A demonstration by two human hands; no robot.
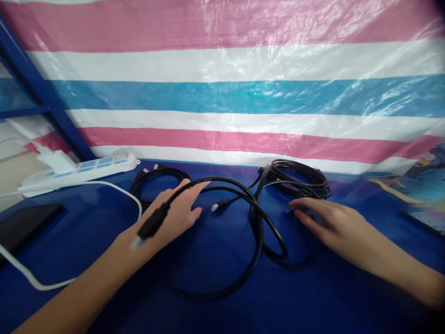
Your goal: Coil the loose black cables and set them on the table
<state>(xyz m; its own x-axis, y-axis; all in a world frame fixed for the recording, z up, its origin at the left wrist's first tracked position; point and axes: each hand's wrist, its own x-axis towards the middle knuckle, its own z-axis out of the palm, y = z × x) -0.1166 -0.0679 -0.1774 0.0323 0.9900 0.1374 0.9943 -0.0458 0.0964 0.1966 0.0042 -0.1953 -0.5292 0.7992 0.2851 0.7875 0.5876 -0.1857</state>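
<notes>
On the blue desk (215,306), before the striped tarp (222,93): your left hand (177,211) lies flat, fingers spread and holding nothing, with a black cable (257,241) draped over its back, the plug end (151,225) resting at the wrist. Your right hand (333,225) rests palm down, fingers loosely extended, touching the cable's loop. Two coiled black cables (299,178) sit behind. Far left: white power strip (79,169), white cord (21,266), dark phone (24,222).
</notes>
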